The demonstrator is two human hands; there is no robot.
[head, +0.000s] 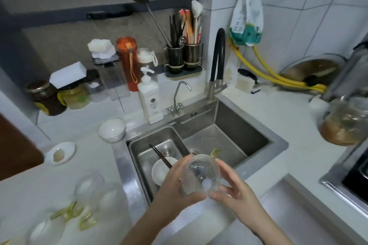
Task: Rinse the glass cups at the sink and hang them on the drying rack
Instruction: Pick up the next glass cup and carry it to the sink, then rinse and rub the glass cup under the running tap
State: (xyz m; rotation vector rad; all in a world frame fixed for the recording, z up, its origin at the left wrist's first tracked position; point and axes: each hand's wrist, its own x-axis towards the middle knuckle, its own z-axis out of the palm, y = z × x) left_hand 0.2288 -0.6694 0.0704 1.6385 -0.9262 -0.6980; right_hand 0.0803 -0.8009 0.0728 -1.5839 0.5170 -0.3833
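Both hands are holding one glass cup (203,174) over the sink's (278,143) near edge — left hand (175,187) cupping its side, right hand (233,189) pinching its rim. More glass cups (89,191) are sitting near the countertop's (95,165) front-left corner.

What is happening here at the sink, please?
A person holds a clear glass cup with a yellow handle in both hands, the left hand and the right hand, above the front edge of the steel sink. No water runs from the black bendy tap. More clear glass cups with yellow handles wait on the white counter to the left, blurred. A white bowl with dark chopsticks lies in the small left basin.
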